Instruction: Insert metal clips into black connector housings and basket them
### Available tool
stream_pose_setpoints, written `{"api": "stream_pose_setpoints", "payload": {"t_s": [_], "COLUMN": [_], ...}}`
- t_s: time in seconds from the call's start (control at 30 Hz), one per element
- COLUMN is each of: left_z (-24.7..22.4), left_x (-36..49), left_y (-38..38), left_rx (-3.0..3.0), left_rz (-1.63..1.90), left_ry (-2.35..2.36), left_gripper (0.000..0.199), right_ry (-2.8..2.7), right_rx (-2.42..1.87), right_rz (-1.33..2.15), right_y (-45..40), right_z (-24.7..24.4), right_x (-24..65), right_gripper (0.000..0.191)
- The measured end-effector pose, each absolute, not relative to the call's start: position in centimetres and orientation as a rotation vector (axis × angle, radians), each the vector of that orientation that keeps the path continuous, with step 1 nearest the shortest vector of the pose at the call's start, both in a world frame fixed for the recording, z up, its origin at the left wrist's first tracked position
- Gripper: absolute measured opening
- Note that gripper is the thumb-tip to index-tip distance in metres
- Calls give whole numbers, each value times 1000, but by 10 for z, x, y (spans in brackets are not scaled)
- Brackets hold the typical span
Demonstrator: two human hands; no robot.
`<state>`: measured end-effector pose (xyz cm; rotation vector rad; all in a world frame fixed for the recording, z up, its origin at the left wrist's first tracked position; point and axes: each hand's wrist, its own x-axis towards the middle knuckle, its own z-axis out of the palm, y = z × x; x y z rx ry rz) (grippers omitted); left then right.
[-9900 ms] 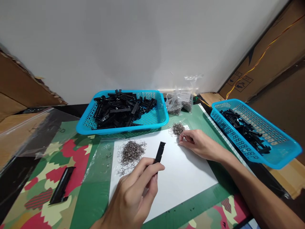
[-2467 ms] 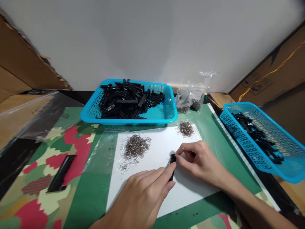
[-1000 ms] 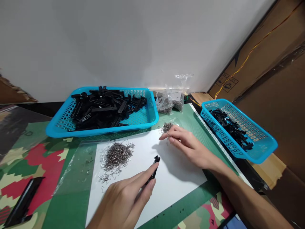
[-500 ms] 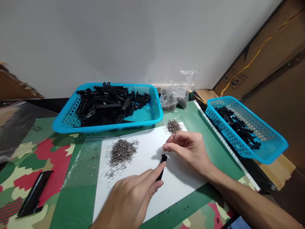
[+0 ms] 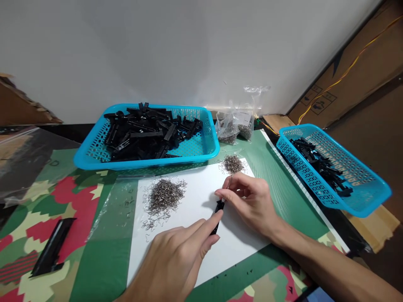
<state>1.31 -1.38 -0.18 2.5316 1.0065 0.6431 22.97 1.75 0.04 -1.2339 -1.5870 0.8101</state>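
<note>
My left hand (image 5: 185, 253) grips a slim black plastic part (image 5: 219, 205) between thumb and fingers, above the white sheet (image 5: 195, 188). Close to the part's upper end, my right hand (image 5: 248, 197) is pinched on a thin metal piece (image 5: 231, 180) that sticks up past the fingers. Its lower end is mostly hidden by the fingertips, so its exact kind is unclear. On the sheet to the left lies a large pile of small bent wire clips (image 5: 165, 196). A smaller pile of the same clips (image 5: 233, 163) sits just beyond my right hand.
A blue basket (image 5: 147, 163) of black plastic parts stands at the back left, another blue basket (image 5: 368, 201) of black parts at the right. Clear bags (image 5: 226, 131) of metal pieces lean by the wall. A long black piece (image 5: 53, 247) lies on the camouflage-patterned cover at left.
My right hand's fingertips have come down to the upper end of the black plastic part, closing the small gap. The left hand keeps its hold. The whole view has shifted slightly.
</note>
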Motion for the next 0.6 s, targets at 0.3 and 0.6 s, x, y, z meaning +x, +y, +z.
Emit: {"api": "stream_pose_setpoints", "payload": {"t_s": [0.3, 0.6], "left_z": [-8, -7], "left_x": [8, 8], "left_y": [-13, -10], "left_rx": [2385, 2369], "left_rz": [656, 674], "left_ry": [1015, 933], "left_gripper": [44, 39], "right_ry": [-1763, -1773], "right_rx": [-1187, -1237], "right_rz": [592, 608], "right_y": [15, 14], "right_z": [-8, -5], "right_x": [229, 227], "right_gripper": [23, 29]}}
